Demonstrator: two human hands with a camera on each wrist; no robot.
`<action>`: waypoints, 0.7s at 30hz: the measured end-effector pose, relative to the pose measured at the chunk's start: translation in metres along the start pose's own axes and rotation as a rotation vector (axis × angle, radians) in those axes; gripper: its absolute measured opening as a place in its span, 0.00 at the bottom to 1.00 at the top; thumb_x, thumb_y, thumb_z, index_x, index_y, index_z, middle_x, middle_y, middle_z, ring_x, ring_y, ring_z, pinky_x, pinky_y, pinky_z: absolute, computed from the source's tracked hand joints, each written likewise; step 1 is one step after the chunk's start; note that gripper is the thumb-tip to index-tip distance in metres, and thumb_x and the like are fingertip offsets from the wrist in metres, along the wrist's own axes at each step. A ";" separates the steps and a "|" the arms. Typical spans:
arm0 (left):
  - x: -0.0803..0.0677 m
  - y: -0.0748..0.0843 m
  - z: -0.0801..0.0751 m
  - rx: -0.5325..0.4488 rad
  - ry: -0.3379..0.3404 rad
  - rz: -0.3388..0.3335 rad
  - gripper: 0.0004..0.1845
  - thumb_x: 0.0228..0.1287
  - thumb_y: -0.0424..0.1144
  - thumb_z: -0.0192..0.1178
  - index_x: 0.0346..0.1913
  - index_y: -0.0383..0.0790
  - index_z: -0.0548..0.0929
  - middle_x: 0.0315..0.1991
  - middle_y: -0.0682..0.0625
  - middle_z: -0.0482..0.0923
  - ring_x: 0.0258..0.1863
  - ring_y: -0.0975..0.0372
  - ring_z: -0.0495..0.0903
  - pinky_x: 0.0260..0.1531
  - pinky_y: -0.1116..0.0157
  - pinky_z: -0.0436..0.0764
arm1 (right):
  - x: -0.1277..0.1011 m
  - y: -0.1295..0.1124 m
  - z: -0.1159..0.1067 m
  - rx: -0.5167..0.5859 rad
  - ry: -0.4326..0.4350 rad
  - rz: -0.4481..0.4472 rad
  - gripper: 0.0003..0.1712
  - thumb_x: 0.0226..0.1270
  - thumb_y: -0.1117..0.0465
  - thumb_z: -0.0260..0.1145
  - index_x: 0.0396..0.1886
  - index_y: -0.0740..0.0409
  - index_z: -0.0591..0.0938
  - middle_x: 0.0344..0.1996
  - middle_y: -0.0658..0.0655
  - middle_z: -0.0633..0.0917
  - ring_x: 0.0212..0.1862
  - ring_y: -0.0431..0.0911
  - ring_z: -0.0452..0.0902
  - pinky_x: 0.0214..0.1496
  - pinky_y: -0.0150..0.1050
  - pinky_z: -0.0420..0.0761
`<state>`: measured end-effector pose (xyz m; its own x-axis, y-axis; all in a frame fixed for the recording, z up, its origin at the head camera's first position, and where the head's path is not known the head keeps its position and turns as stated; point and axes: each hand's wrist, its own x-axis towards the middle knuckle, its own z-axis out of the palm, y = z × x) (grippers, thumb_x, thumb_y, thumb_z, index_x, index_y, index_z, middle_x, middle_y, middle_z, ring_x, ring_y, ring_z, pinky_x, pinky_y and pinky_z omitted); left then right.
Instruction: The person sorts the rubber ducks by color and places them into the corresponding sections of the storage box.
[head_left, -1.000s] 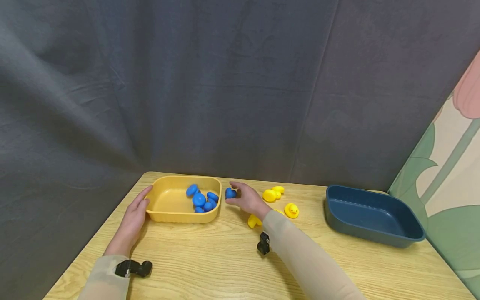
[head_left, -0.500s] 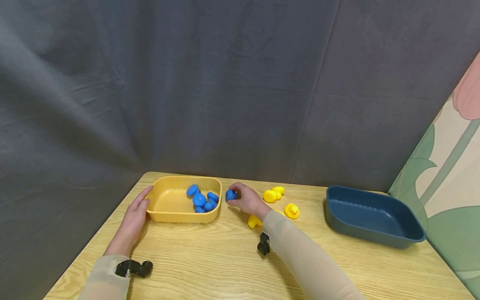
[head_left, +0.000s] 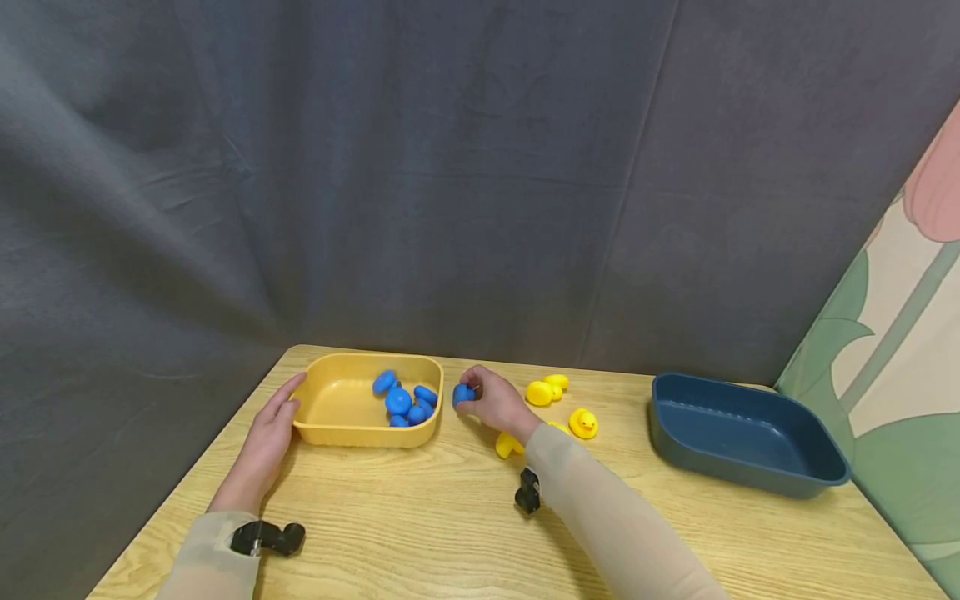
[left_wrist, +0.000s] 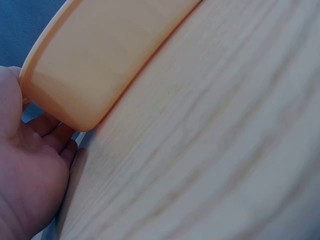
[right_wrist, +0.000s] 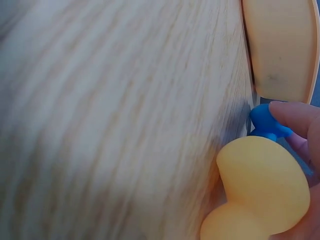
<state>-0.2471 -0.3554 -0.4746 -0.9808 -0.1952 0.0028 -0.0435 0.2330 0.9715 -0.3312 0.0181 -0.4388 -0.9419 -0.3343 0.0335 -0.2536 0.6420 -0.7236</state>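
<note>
Blue duck [head_left: 462, 393] in right hand [head_left: 495, 403]

Yellow tray [head_left: 330, 431] with bright blue pieces [head_left: 401, 400] inside, yellow ducks [head_left: 582, 422] with orange beaks, navy tray [head_left: 742, 475], pale wood-grain worktop [head_left: 420, 525], dark grey curtain [head_left: 450, 167], floral panel [head_left: 900, 350] in green, cream, pink.

Dark blue tray [head_left: 750, 467], grey backdrop [head_left: 480, 167]
</note>
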 end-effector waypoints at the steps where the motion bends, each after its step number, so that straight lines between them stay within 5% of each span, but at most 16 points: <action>1: 0.000 0.000 0.000 0.001 0.002 0.000 0.32 0.93 0.42 0.34 0.92 0.54 0.51 0.92 0.47 0.39 0.89 0.49 0.41 0.86 0.47 0.47 | 0.000 0.001 0.000 0.003 0.008 -0.003 0.22 0.73 0.63 0.79 0.62 0.53 0.82 0.56 0.56 0.85 0.50 0.52 0.78 0.57 0.43 0.87; 10: 0.000 0.000 0.000 0.016 0.001 0.012 0.32 0.93 0.41 0.35 0.92 0.53 0.52 0.92 0.46 0.40 0.89 0.49 0.41 0.86 0.47 0.47 | -0.001 0.000 -0.002 0.065 0.114 -0.027 0.24 0.72 0.64 0.80 0.64 0.54 0.83 0.57 0.55 0.85 0.58 0.54 0.81 0.70 0.51 0.83; 21: -0.002 0.000 0.001 0.006 0.006 0.002 0.31 0.93 0.42 0.35 0.92 0.55 0.52 0.92 0.47 0.39 0.89 0.48 0.42 0.86 0.46 0.49 | -0.007 -0.021 -0.004 0.129 0.213 -0.113 0.23 0.72 0.63 0.80 0.63 0.56 0.84 0.60 0.57 0.86 0.65 0.61 0.81 0.72 0.53 0.81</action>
<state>-0.2453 -0.3539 -0.4744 -0.9797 -0.2006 0.0065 -0.0426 0.2391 0.9701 -0.3198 0.0101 -0.4213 -0.9379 -0.2372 0.2531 -0.3421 0.5115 -0.7882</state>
